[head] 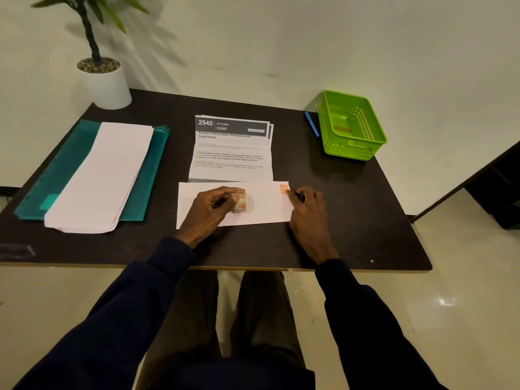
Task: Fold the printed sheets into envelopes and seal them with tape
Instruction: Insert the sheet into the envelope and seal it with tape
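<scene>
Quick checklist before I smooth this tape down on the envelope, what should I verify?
1. Envelope lies flat on table: ok.
2. Tape strip sits at envelope's top right corner, right hand at it: ok.
3. Left hand grips roll, resting on envelope: ok.
4. Strip cut free from roll: cannot tell.
5. Envelope already filled: cannot tell.
</scene>
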